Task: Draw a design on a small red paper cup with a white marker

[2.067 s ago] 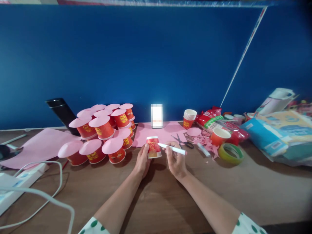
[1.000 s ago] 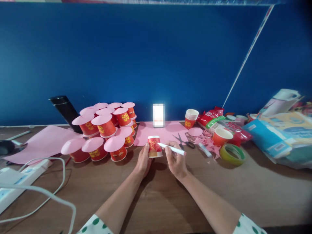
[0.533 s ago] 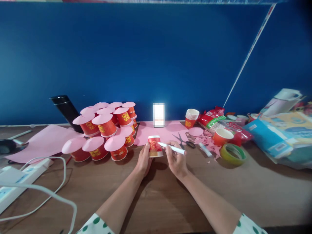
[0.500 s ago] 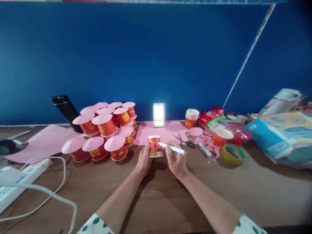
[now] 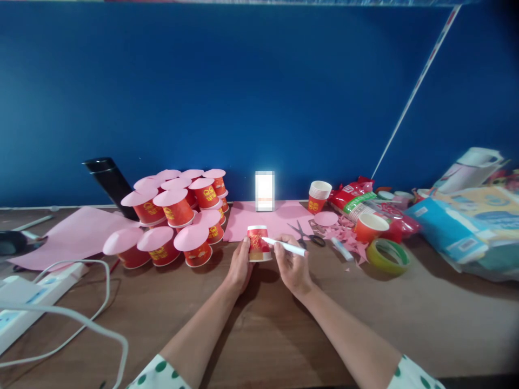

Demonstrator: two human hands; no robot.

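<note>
A red paper cup [image 5: 258, 240] with gold print is held upside down over the table's middle, its wide rim at the bottom. My left hand [image 5: 240, 265] is closed around the cup's left side, thumb along its wall. In my right hand [image 5: 292, 266] is a white marker pen [image 5: 286, 246], pinched between the fingers. Its tip points left and meets the printed front of the cup, or comes very near it. Just beyond the right hand lie open scissors [image 5: 305, 234]. Behind the cup is a pink paper sheet [image 5: 239, 219].
Stacked red cups with pink paper discs [image 5: 191, 237] stand at left beside a black flask [image 5: 108, 183]. White cables and a power strip [image 5: 44, 302] lie front left. On the right are stacked cups [image 5: 318, 197], paper scraps [image 5: 351, 237], tape [image 5: 387, 256] and a blue package [image 5: 450, 229].
The pen has shifted very slightly left against the cup. Both hands keep nearly the same place and hold.
</note>
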